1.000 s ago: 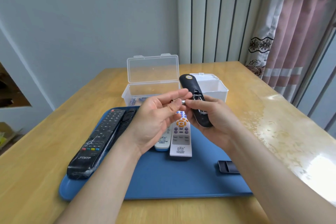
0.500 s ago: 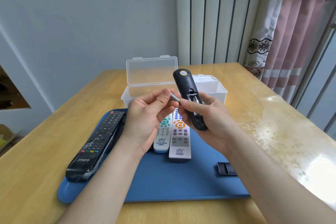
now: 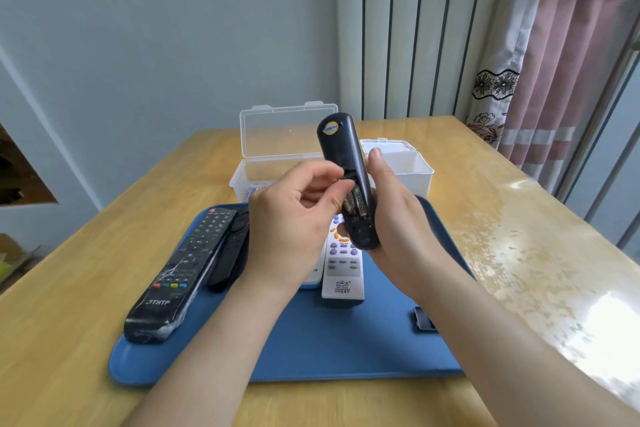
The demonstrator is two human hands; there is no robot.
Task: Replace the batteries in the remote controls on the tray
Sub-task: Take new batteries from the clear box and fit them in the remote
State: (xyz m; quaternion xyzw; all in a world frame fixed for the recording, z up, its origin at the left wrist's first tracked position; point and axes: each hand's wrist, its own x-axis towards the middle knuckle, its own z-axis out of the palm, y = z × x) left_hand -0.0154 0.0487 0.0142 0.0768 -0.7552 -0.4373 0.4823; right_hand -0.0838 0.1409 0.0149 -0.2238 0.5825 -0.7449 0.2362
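The wooden table (image 3: 104,288) carried everything, and the blue tray (image 3: 346,350) lay flat on it directly below my arms. Just behind the tray's far edge stood a clear box (image 3: 287,135) with its lid raised, and beside that, behind the tray's far right corner, a white box (image 3: 412,166). On the tray's left side a long black remote (image 3: 183,274) lay with its near end over the rim, and a slim black remote (image 3: 230,253) lay just beside it. Near the tray's middle rested a white remote (image 3: 343,274), buttons up, its far end covered by what I held. A second white remote (image 3: 313,276) next to it was almost wholly hidden behind my left wrist. A small battery cover (image 3: 424,319) lay at the tray's right edge. Above the tray's middle my hands were close together. My right hand (image 3: 398,215) was wrapped around the lower half of the dark remote (image 3: 346,163), holding it upright, back toward me, the compartment open with batteries (image 3: 358,206) showing inside. My left hand (image 3: 294,218) had its fingers curled, thumb and fingertips at the compartment's upper end. I could not tell whether they pinched anything.
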